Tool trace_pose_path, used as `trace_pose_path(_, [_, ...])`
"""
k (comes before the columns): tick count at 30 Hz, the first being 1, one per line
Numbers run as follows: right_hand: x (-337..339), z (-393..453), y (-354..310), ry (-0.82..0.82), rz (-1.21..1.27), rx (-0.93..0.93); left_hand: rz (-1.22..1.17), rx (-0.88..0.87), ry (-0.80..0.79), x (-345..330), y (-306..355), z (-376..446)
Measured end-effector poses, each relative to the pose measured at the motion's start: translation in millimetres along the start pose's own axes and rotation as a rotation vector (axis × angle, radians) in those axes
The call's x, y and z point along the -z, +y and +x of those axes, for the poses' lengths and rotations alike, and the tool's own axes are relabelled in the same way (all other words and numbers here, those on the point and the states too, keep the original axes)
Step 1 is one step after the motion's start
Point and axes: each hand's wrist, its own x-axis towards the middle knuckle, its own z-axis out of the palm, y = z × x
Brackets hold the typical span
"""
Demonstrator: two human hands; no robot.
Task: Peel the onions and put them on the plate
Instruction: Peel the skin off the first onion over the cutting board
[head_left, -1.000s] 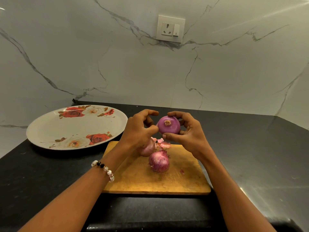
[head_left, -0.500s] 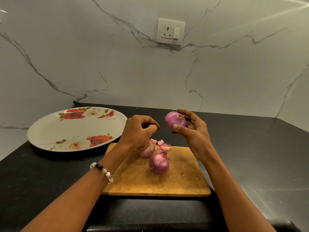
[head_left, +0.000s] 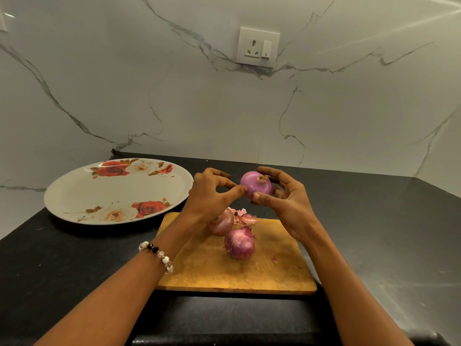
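A peeled onion is gripped in the curled fingers of the right hand at frame centre, above the cutting board. Its skin is pinched by the left hand. Two unpeeled onions and peel scraps lie on the board. The flowered plate is seen at left, a wall socket at upper centre.

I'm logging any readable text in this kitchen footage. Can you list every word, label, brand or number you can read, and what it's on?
None can be read.
Wall socket: no lettering shows.
Plate: rose pattern only, no words.
Cutting board: no mark shows.
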Motion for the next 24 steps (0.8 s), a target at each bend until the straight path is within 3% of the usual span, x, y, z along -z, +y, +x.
trace_pose_path(10, [-3.5,-2.1,-3.6,-0.009,-0.077,0.041,0.012,0.041,0.005,-1.1,-2.5,-1.2])
trace_pose_path(15, [-4.6,-2.2,-4.3,-0.004,-0.101,0.056,-0.115,0.089,-0.065,0.0,-2.3,0.2])
trace_pose_path(24, [-5.8,-3.1,-5.6,-0.036,-0.152,0.068,-0.122,0.098,-0.121,2.2,-3.4,0.5])
